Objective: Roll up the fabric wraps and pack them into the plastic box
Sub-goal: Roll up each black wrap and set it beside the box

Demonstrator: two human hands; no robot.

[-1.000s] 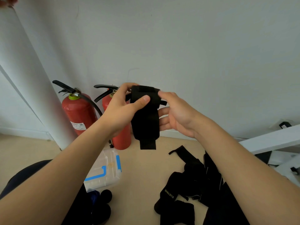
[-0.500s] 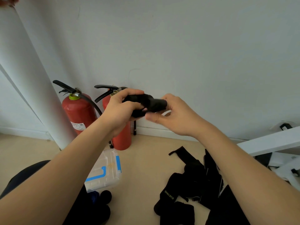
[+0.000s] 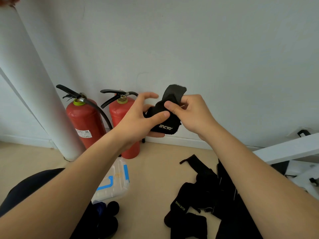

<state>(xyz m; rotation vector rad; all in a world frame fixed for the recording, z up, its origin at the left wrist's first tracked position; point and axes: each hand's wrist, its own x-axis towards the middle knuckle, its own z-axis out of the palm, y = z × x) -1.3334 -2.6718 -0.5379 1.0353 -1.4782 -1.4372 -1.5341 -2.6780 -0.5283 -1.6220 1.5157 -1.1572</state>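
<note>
Head view, looking down past both forearms. White wall (image 3: 207, 49) fills the upper half. A white column (image 3: 25, 83) slants down along the left edge to the beige floor (image 3: 155, 169).

Two red fire extinguishers stand upright at the foot of the wall, just beside each other: left extinguisher (image 3: 84, 121) beside the column, right extinguisher (image 3: 120, 114) partly behind the left wrist. White board (image 3: 284, 149) juts in at the right edge.

Loose pile of black wraps (image 3: 207, 187) lies on the floor lower right, partly under the right forearm. One wrap in the pile shows XUEYING lettering (image 3: 179, 206).

Clear plastic box (image 3: 114, 185) with blue latches sits on the floor lower left, near the right extinguisher's base and partly hidden by the left forearm. Cannot tell whether it holds anything.

Left hand (image 3: 138, 118) grasps the black wrap (image 3: 172, 124): thumb on its front, fingers beneath, index finger lifted clear. Right hand (image 3: 191, 114) pinches the same wrap, thumb on the fabric, fingers curled behind. The wrap is held in the air in front of the wall, well above the floor and the box, partly bundled, with one end sticking up above the right hand. White logo near its lower edge.

Rolled wraps (image 3: 113, 207), black and blue, lie on the floor just beside the box's near edge.
</note>
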